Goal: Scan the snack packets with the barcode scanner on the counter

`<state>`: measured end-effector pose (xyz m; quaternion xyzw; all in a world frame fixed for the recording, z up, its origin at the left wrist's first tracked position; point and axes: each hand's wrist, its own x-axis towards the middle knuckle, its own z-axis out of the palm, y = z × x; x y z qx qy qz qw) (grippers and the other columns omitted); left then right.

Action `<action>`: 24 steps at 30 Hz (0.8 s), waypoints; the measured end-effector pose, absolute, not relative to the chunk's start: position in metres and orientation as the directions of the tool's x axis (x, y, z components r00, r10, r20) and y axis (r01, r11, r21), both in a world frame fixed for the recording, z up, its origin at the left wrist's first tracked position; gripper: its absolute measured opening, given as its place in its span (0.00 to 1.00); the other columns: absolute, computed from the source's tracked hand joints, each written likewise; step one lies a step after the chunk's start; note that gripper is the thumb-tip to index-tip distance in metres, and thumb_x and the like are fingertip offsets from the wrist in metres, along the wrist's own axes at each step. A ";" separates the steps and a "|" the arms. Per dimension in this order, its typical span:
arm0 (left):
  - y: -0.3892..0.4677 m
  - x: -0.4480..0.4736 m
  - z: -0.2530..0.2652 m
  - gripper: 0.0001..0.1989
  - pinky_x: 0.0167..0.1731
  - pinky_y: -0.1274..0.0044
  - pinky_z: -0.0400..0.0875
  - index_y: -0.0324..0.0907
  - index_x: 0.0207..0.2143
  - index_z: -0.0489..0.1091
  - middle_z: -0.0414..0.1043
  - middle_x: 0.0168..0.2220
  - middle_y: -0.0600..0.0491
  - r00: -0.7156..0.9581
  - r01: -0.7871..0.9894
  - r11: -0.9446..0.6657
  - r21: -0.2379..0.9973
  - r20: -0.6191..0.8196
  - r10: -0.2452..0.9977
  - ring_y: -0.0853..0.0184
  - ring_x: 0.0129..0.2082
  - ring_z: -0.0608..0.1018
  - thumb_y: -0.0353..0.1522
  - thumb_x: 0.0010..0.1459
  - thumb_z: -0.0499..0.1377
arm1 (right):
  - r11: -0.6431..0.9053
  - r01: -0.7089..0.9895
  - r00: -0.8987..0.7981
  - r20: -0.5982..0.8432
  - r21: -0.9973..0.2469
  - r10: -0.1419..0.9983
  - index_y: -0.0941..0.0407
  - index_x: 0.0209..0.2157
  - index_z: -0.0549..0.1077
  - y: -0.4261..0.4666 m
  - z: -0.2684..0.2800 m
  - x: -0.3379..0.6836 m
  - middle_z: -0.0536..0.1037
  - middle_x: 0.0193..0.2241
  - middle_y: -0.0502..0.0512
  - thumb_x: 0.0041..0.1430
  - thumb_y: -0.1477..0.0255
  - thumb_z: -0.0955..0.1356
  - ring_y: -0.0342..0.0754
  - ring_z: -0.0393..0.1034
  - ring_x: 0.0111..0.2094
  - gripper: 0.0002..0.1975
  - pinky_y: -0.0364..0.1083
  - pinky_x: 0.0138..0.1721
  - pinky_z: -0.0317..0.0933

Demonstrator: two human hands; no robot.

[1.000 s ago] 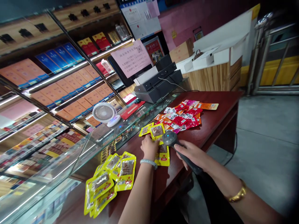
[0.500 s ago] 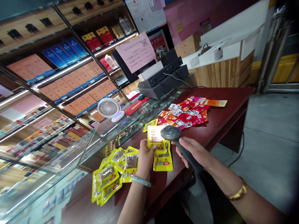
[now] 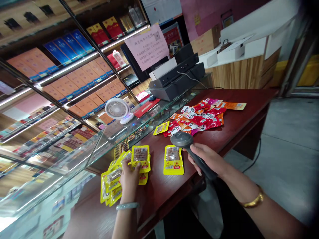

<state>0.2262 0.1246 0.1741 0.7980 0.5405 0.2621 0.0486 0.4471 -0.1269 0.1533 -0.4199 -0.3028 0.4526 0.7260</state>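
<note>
My left hand [image 3: 129,177], with a pale bangle at the wrist, holds a yellow snack packet [image 3: 141,156] by its lower left part, thumb on the front. The packet is over the right side of a loose pile of yellow snack packets [image 3: 113,179]; whether it touches them I cannot tell. My right hand [image 3: 205,157] is wrapped round the handle of a dark grey barcode scanner [image 3: 183,139], its head pointing left. Below the scanner head, another yellow snack packet [image 3: 173,161] lies flat on the dark red table [image 3: 159,196].
Red, orange and pink packets [image 3: 199,116] are heaped on the far part of the table, beside a lone yellow packet [image 3: 161,128]. A glass counter [image 3: 99,146] runs along the left, bearing a white fan [image 3: 117,109] and a dark cash register [image 3: 174,79]. Stocked shelves stand behind.
My left hand has carried its yellow packet left, away from under the scanner, to the pile. The scanner's light no longer shows on a packet. My right hand stays nearly in place.
</note>
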 end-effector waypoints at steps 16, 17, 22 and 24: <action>0.028 0.321 0.161 0.27 0.50 0.61 0.60 0.40 0.42 0.67 0.70 0.47 0.40 0.684 0.720 -0.693 -0.021 0.189 0.705 0.49 0.52 0.69 0.54 0.54 0.55 | 0.109 -0.306 0.385 -0.018 -0.946 0.923 0.56 0.32 0.65 -0.133 0.144 0.454 0.69 0.20 0.44 0.60 0.49 0.64 0.38 0.63 0.12 0.22 0.38 0.13 0.55; 0.028 0.323 0.162 0.27 0.49 0.62 0.61 0.40 0.42 0.67 0.71 0.46 0.40 0.671 0.733 -0.680 -0.007 0.172 0.721 0.49 0.52 0.70 0.54 0.53 0.57 | 0.103 -0.307 0.381 -0.023 -0.946 0.924 0.56 0.32 0.65 -0.134 0.144 0.455 0.68 0.20 0.44 0.60 0.49 0.64 0.38 0.63 0.12 0.22 0.38 0.13 0.55; 0.035 0.321 0.163 0.27 0.45 0.65 0.62 0.39 0.46 0.61 0.75 0.39 0.42 0.609 0.779 -0.623 0.074 0.150 0.779 0.51 0.44 0.77 0.47 0.53 0.62 | 0.082 -0.327 0.360 -0.044 -0.941 0.932 0.56 0.33 0.65 -0.140 0.146 0.457 0.68 0.20 0.43 0.58 0.49 0.65 0.38 0.63 0.11 0.23 0.38 0.12 0.56; 0.037 0.318 0.162 0.27 0.44 0.65 0.62 0.39 0.47 0.59 0.76 0.38 0.43 0.587 0.788 -0.605 0.112 0.156 0.794 0.51 0.43 0.78 0.46 0.53 0.62 | 0.068 -0.347 0.340 -0.058 -0.935 0.938 0.56 0.33 0.66 -0.142 0.148 0.457 0.68 0.20 0.43 0.58 0.48 0.65 0.38 0.62 0.11 0.23 0.38 0.12 0.56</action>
